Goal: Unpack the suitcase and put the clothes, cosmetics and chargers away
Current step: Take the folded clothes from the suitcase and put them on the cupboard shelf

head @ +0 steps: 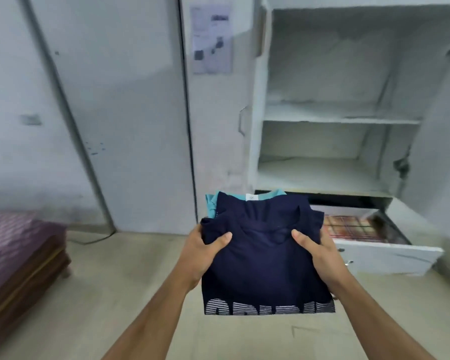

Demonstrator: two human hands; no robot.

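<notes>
I hold a small stack of folded clothes in front of me: a navy T-shirt [264, 258] with striped white lettering on top, and a teal garment [211, 202] peeking out beneath it at the far edge. My left hand [205, 253] grips the stack's left side, thumb on top. My right hand [316, 253] grips its right side the same way. Beyond the stack stands an open white cupboard [322, 118] with bare shelves. The suitcase is not in view.
An open drawer [369, 237] sticks out at the cupboard's base, holding something red-checked. A closed cupboard door [218, 126] with a handle and a stuck-on paper is to the left. A bed with purple cover [18, 250] stands at the left. Pale floor lies below.
</notes>
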